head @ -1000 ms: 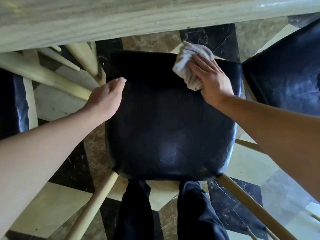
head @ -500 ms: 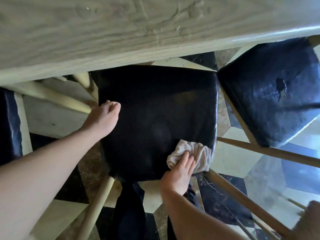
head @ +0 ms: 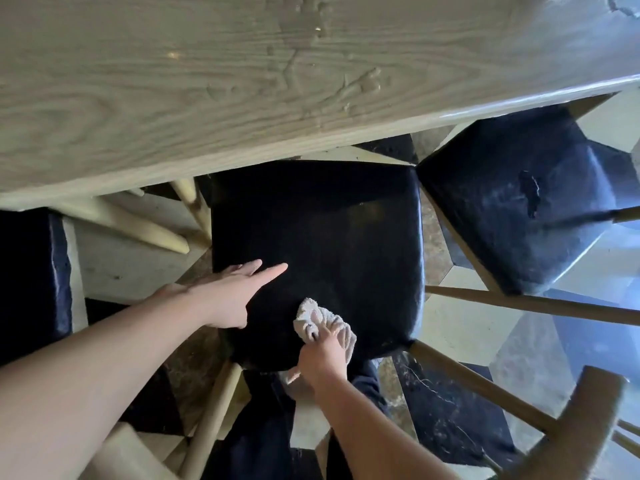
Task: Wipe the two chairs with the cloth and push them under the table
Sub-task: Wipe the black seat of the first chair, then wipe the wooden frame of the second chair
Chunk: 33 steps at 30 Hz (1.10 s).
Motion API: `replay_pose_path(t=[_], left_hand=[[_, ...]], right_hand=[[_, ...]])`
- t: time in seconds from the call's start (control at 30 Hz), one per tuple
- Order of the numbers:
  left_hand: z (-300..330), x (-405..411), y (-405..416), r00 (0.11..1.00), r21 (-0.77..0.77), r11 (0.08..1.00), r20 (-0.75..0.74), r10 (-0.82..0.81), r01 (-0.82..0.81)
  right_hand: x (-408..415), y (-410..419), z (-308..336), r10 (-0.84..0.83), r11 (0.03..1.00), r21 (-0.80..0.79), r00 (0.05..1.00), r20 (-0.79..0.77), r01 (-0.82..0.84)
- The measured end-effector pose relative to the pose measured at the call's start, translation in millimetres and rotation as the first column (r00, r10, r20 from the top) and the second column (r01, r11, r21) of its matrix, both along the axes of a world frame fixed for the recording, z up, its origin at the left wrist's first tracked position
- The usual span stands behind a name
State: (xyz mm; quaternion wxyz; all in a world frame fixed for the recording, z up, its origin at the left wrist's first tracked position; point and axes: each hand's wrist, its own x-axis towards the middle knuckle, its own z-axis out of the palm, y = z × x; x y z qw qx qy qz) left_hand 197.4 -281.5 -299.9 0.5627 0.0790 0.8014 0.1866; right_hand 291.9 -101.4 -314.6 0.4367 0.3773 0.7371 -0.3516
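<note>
A crumpled white cloth (head: pixel 320 323) is gripped by the curled fingers of the right hand (head: pixel 323 358) at the near edge of the black chair seat (head: pixel 329 237). The left hand (head: pixel 232 296) is laid flat beside it, fingers straight. A second black chair (head: pixel 519 202) stands right of the cloth, partly under the wooden table (head: pixel 242 81).

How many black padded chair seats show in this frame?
3: the centre seat under both hands, a torn seat at right, and a seat cut off at the left edge. Others may hide beneath the table.
</note>
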Motion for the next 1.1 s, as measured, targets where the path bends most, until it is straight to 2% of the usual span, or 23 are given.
replay_pose_path(t=[0.03, 0.1, 0.17, 0.23, 0.37, 0.5, 0.53, 0.6, 0.7, 0.8, 0.87, 0.97, 1.1], left_hand=[[7, -2, 8, 0.999, 0.014, 1.000, -0.042, -0.022, 0.023], [14, -9, 20, 0.997, 0.062, 0.998, -0.080, -0.003, 0.008], [28, -21, 37, 0.994, 0.124, 0.992, -0.105, 0.033, -0.019], [47, -33, 55, 0.994, 0.195, 0.977, -0.053, 0.100, -0.088], [94, -47, 100, 0.934, 0.377, 0.855, 0.150, 0.324, -0.357], [139, -59, 153, 0.899, 0.539, 0.720, 0.273, 0.342, -0.437], [149, -60, 167, 0.883, 0.563, 0.680, 0.274, 0.382, -0.469], [169, -58, 201, 0.839, 0.603, 0.601, 0.246, 0.486, -0.525], [200, -48, 256, 0.794, 0.674, 0.534, 0.131, 0.594, -0.510], [242, -32, 311, 0.711, 0.785, 0.401, 0.070, 0.699, -0.472], [274, -13, 348, 0.672, 0.836, 0.323, 0.071, 0.737, -0.443], [326, 2, 405, 0.673, 0.870, 0.338, -0.009, 0.739, -0.360], [399, 4, 478, 0.782, 0.882, 0.398, -0.056, 0.621, -0.253]], right_hand=[[-6, 23, 8, -0.038, 0.997, -0.072, 0.999, 0.016, 0.039], [-25, 63, 22, -0.162, 0.955, -0.225, 0.976, 0.146, 0.192], [-44, 104, 41, -0.334, 0.846, -0.347, 0.909, 0.249, 0.406], [-66, 132, 61, -0.378, 0.770, -0.432, 0.882, 0.283, 0.469], [-101, 166, 112, -0.324, 0.709, -0.582, 0.917, 0.233, 0.399], [-122, 219, 161, -0.245, 0.597, -0.772, 0.966, 0.084, 0.218], [-126, 232, 172, -0.223, 0.565, -0.812, 0.975, 0.026, 0.151], [-129, 264, 193, -0.210, 0.559, -0.829, 0.972, -0.108, 0.029], [-120, 313, 218, -0.228, 0.551, -0.826, 0.931, -0.285, -0.118], [-98, 373, 253, -0.377, 0.476, -0.875, 0.879, -0.291, -0.086], [-81, 410, 284, -0.406, 0.438, -0.892, 0.860, -0.308, -0.112], [-68, 458, 340, -0.390, 0.492, -0.848, 0.820, -0.419, -0.199], [-50, 529, 409, -0.381, 0.351, -0.917, 0.866, -0.325, -0.190]])
